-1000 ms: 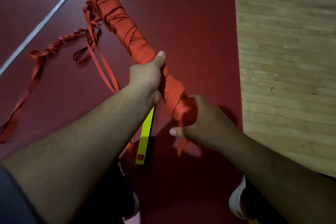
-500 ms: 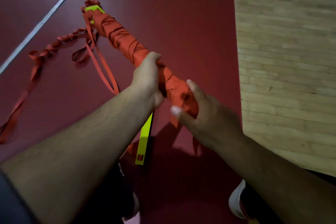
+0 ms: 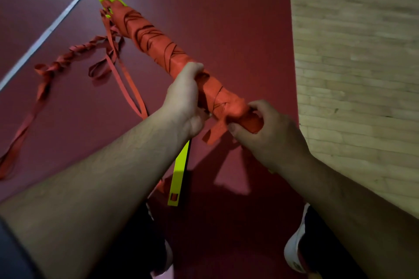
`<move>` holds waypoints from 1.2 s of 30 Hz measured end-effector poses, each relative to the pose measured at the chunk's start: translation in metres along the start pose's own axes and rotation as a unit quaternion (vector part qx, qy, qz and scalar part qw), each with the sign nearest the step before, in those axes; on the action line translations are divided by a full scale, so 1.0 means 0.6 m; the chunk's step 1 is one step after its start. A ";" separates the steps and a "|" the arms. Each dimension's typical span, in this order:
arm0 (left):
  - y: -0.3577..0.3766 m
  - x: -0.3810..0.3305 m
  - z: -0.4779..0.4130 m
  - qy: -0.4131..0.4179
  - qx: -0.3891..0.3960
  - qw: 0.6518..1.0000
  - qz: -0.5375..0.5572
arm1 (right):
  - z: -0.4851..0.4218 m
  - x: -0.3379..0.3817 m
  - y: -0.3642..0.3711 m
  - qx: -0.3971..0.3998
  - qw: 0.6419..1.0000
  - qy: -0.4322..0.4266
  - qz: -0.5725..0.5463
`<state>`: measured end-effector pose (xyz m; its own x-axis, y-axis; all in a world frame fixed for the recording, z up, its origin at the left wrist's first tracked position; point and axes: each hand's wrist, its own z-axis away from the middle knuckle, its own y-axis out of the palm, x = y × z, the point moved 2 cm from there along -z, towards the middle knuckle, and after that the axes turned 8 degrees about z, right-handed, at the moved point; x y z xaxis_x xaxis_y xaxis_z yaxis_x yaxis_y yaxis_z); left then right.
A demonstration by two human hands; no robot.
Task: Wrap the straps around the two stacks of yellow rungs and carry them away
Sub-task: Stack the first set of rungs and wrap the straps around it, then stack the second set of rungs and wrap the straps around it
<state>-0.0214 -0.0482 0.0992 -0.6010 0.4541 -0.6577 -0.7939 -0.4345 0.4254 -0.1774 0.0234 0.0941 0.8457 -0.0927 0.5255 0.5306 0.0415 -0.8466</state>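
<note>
The left hand (image 3: 183, 95) grips the strap-wrapped bundle (image 3: 156, 41) mid-length, the right hand (image 3: 267, 133) has its grip clamped on the near end, above the red floor (image 3: 226, 18). Risk: that short tail (image 3: 214, 131) looks untucked, wraps could unwind; the trailing strap (image 3: 45, 79) may snag feet.

A dark red floor (image 3: 226, 18) fills most of the frame. White lines (image 3: 52, 29) cross its upper left and meet near the top. Pale wood flooring (image 3: 353, 75) runs down the right side. Two white shoes (image 3: 292, 253) show at the bottom edge.
</note>
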 end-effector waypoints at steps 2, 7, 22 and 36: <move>-0.004 -0.001 -0.001 -0.012 0.015 1.000 -0.005 | -0.006 -0.006 -0.002 0.001 1.000 0.015 -0.023; -0.013 0.004 -0.007 -0.005 0.029 0.992 -0.119 | -0.020 -0.040 0.022 0.023 0.993 0.078 -0.090; -0.048 0.060 -0.078 0.047 0.020 0.935 -0.351 | -0.050 -0.222 0.145 -0.054 0.943 0.317 -0.085; -0.067 0.247 -0.216 0.042 0.030 0.893 -0.448 | -0.044 -0.402 0.293 -0.066 0.916 0.396 -0.004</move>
<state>-0.0663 -0.0640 -0.0959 0.2848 0.5382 -0.7933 -0.9574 0.1177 -0.2638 -0.2897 0.0265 -0.1835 0.5073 -0.7874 0.3502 0.4815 -0.0780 -0.8729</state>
